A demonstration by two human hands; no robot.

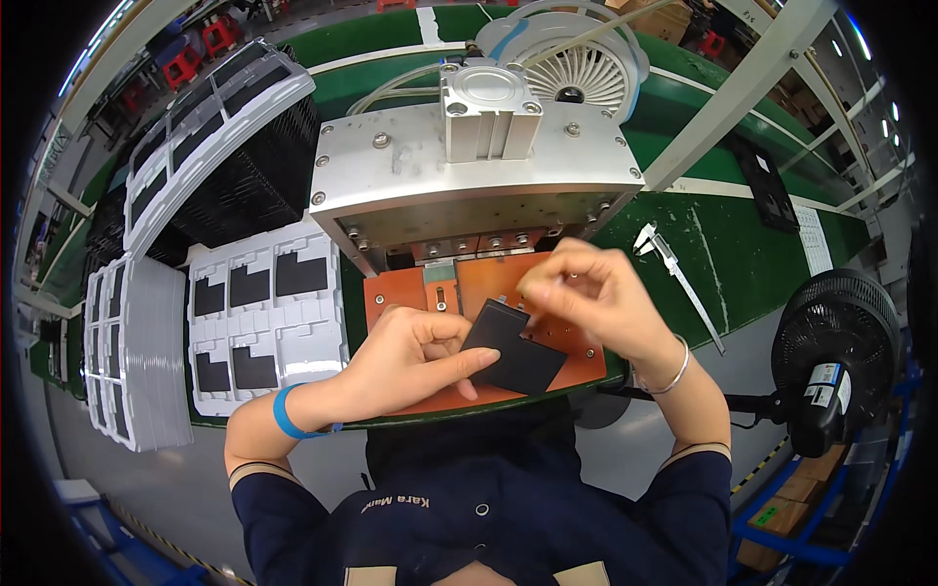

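Observation:
My left hand grips a flat black L-shaped pouch battery cell, its thumb on the upper face and its fingers beneath. Small metal tabs stick out of the cell's far edge. Just beyond those tabs, my right hand has its thumb and forefinger closed in a pinch, slightly blurred; what lies between them, if anything, is too small to make out. Both hands are over the orange base plate of a metal press, which has a pneumatic cylinder on top.
To the left lies a white tray with several black cells, beside stacked white trays and a taller tray stack. Calipers lie on the green mat at right, near a black fan. A white fan stands behind the press.

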